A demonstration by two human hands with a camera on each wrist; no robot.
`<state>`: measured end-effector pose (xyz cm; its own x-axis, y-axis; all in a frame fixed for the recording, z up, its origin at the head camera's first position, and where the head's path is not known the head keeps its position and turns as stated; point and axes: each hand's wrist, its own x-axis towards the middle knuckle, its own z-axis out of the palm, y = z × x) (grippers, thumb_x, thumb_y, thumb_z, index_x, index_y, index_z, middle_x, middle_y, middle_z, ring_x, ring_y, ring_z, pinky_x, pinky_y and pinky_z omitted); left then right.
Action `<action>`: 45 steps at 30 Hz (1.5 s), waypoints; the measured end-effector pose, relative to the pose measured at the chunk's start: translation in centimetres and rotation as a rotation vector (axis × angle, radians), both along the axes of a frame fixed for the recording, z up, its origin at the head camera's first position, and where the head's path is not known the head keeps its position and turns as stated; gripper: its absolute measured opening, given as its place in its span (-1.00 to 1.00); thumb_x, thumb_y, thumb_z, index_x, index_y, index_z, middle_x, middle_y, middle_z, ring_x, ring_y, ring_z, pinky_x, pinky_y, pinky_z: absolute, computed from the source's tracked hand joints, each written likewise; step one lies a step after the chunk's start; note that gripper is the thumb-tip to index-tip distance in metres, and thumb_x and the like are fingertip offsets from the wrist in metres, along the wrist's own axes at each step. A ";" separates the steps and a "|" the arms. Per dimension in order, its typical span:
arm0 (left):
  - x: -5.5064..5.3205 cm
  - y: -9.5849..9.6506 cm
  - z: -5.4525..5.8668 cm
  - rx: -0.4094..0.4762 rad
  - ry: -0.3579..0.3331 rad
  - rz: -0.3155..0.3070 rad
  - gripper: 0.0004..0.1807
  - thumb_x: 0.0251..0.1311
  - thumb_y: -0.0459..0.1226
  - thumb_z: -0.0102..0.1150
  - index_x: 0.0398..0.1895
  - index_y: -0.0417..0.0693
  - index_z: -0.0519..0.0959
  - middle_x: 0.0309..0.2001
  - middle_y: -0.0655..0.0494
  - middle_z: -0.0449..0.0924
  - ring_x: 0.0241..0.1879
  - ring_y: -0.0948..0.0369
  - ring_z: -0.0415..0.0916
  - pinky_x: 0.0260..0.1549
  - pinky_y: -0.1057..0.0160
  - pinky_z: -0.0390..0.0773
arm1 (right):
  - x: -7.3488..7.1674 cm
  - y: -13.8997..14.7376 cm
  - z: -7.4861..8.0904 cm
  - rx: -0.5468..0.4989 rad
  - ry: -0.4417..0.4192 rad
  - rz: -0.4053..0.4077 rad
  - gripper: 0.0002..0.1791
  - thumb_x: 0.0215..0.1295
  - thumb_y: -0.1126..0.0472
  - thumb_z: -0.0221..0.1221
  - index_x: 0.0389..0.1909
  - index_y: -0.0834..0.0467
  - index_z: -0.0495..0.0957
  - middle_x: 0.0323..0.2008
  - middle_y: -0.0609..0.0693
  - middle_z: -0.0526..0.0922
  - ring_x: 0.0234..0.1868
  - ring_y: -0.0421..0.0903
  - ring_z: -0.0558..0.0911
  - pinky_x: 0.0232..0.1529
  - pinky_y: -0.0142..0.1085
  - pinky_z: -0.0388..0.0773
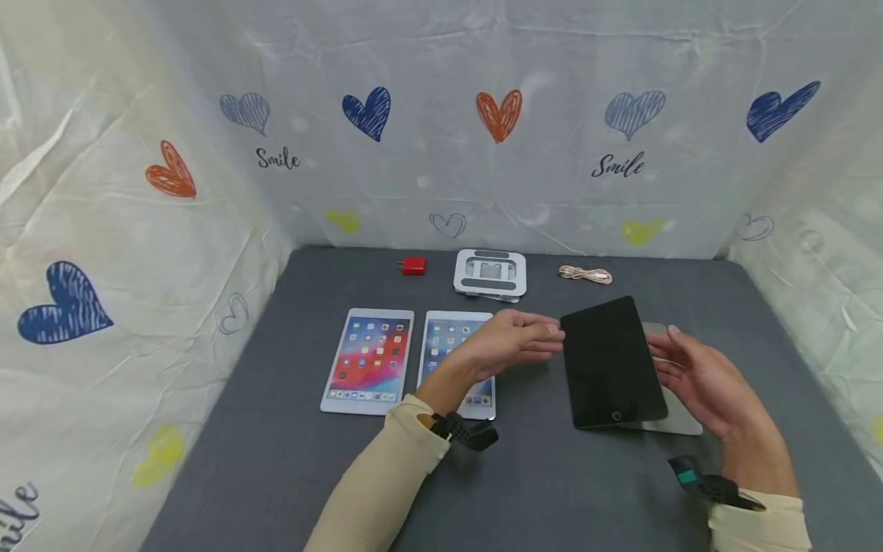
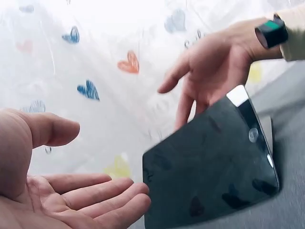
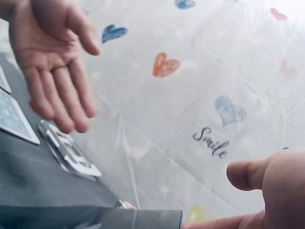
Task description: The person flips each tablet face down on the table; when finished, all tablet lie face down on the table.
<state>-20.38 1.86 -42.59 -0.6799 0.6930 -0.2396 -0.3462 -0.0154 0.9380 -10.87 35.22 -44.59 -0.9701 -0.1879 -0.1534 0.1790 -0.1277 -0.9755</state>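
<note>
A black-fronted tablet with a round home button stands tilted on the right of the table, over a flat silver-grey piece. My left hand has its fingers straight, fingertips right at the tablet's left edge. On the other side is my right hand, its fingers at the tablet's right edge and the thumb held apart. In the left wrist view, the right fingers pass partly behind the tablet. Under the left forearm lies a white tablet, lit with app icons and partly hidden.
Another white tablet with a red and blue screen lies at left. Along the back are a red plug adapter, a silver folding stand and a tied pale cable. A heart-print curtain encloses the grey table.
</note>
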 end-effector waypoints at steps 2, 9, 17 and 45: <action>0.0 0.3 0.7 0.040 -0.008 -0.024 -0.47 0.65 -0.28 0.16 0.54 -0.37 0.45 0.45 -0.27 0.58 0.43 -0.08 0.62 0.38 0.09 0.68 | -0.1 -0.5 0.3 0.012 0.013 0.003 -0.50 0.85 -0.06 -0.18 0.54 0.08 0.41 0.28 -0.27 0.63 0.20 -0.30 0.70 0.17 -0.48 0.69; 0.3 2.2 3.0 0.118 -0.041 -0.072 -0.46 0.66 -0.33 0.11 0.56 -0.43 0.39 0.50 -0.37 0.48 0.48 -0.16 0.54 0.42 0.07 0.64 | -0.6 -2.5 1.9 0.136 0.009 0.008 -0.13 0.82 -0.17 -0.18 0.71 0.46 -0.07 0.30 -0.24 0.52 0.21 -0.36 0.67 0.18 -0.53 0.66; 0.8 3.4 4.1 0.123 -0.071 -0.028 -0.48 0.67 -0.37 0.08 0.56 -0.44 0.39 0.48 -0.35 0.52 0.50 -0.20 0.51 0.46 0.00 0.60 | -1.2 -5.2 3.3 0.282 -0.022 0.009 -0.06 0.79 -0.27 -0.22 0.74 0.42 -0.09 0.58 0.25 0.20 0.22 -0.41 0.56 0.17 -0.60 0.61; 0.5 -0.1 3.2 0.089 -0.058 0.104 -0.45 0.67 -0.24 0.08 0.54 -0.41 0.41 0.49 -0.30 0.53 0.47 -0.20 0.55 0.37 0.04 0.69 | -1.9 -10.2 4.2 0.306 0.100 0.068 -0.22 0.83 -0.17 -0.17 0.63 0.42 0.25 0.61 0.38 0.32 0.23 -0.34 0.67 0.28 -0.52 0.61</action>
<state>-19.89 1.72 -39.43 -0.7358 0.6402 -0.2208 -0.3916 -0.1362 0.9100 -12.76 24.99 -40.38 -0.9701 -0.2125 -0.1176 0.0788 0.1827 -0.9800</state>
